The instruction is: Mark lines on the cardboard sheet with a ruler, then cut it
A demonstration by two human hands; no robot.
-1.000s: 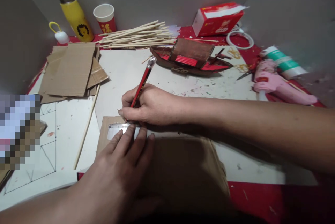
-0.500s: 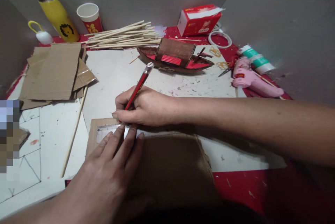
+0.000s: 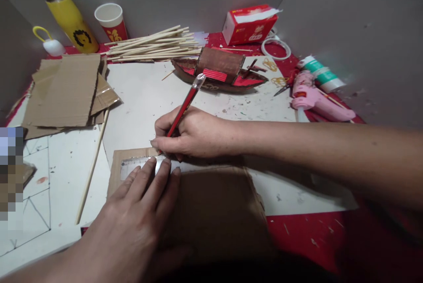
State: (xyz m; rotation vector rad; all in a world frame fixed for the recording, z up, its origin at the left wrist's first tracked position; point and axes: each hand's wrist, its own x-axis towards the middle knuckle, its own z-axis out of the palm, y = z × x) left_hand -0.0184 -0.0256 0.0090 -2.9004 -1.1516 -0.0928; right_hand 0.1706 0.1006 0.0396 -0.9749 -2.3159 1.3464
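My right hand [image 3: 194, 133] grips a red pencil [image 3: 183, 111] with a silver end, tilted up to the right. Its tip points down at the upper edge of a clear ruler [image 3: 132, 168], partly hidden by my fingers. My left hand [image 3: 142, 203] lies with fingers spread, pressing the ruler onto a sheet of brown cardboard [image 3: 218, 212]. The cardboard rests on white paper in front of me, its lower part in shadow. Beyond my right hand stands a small brown model boat [image 3: 220, 71] with red inside and an arched roof.
Several cardboard pieces [image 3: 62, 93] are stacked at left, near a long wooden stick [image 3: 92, 168] and a paper with drawn lines [image 3: 36, 203]. At the back are a yellow bottle [image 3: 71, 20], red cup [image 3: 110, 23], wooden sticks [image 3: 155, 45] and tissue pack [image 3: 251, 25]. A pink glue gun [image 3: 317, 98] lies right.
My right hand has slid a little to the right along the ruler's edge with the pencil. My left hand stays in place on the ruler. The view has shifted slightly.
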